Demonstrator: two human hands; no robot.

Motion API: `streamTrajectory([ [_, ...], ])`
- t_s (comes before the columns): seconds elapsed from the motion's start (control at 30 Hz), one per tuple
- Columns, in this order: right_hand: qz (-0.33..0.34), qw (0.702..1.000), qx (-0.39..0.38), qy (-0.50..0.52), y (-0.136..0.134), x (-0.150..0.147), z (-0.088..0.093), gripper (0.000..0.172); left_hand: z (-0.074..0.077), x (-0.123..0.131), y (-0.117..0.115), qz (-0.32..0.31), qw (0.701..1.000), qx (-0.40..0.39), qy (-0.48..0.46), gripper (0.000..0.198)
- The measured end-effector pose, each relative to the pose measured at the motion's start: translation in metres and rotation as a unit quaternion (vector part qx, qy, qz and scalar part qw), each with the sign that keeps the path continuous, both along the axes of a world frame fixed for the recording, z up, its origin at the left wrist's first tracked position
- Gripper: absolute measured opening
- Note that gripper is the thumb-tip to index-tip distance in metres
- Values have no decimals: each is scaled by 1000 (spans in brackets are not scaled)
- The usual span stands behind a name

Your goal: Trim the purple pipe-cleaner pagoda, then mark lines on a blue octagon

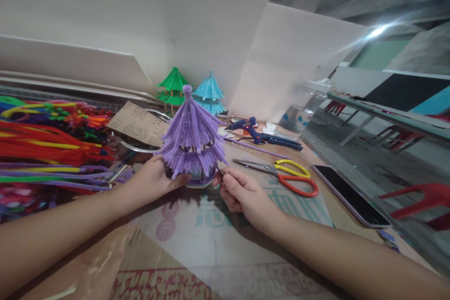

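A purple pagoda made of pipe cleaners (192, 138) stands on cardboard in the middle of the table. My left hand (154, 180) wraps round its lower left side and holds it. My right hand (239, 194) is closed at its lower right edge, thumb and fingers pinching a thin dark stick that pokes from under the roof fringe. A green pagoda (173, 86) and a blue pagoda (209, 92) stand behind it against the white wall.
A big pile of coloured pipe cleaners (45, 143) fills the left side. A blue glue gun (258, 133), yellow and orange scissors (284, 176) and a phone (351, 196) lie to the right. A clear plastic jar (304, 108) stands at the back right.
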State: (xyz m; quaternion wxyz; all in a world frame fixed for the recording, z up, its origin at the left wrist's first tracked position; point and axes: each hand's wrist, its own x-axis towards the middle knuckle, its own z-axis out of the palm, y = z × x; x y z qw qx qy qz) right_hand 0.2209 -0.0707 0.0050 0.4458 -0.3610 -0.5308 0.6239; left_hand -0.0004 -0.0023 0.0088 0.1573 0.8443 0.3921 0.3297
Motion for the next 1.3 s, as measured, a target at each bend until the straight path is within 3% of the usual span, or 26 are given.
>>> streamTrajectory([
  [1.3,9,1000,-10,11,-1,0,0,55,-1,-1,1,-9,1000,1,3,38],
])
